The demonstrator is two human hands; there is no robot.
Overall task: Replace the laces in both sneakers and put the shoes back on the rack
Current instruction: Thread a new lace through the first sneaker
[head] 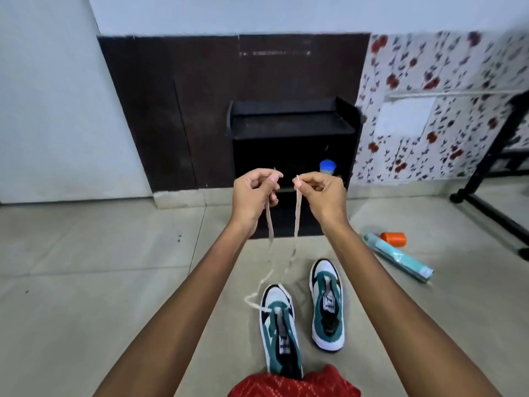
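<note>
Left hand (253, 194) and right hand (322, 193) each pinch one lace (297, 213) end, raised level; lace seemingly through bottom eyelets only of near sneaker (279, 325). Other sneaker (326, 306) unlaced (floor, just beside). Rack (292, 127) awaits both.

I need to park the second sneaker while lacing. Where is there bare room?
The floor left of the near sneaker is bare up to the wall, and so is the rack's top shelf. The right is crowded: the far sneaker, then a teal tube and an orange cap. Only a narrow strip separates the sneakers, with the lace hanging beyond it.
</note>
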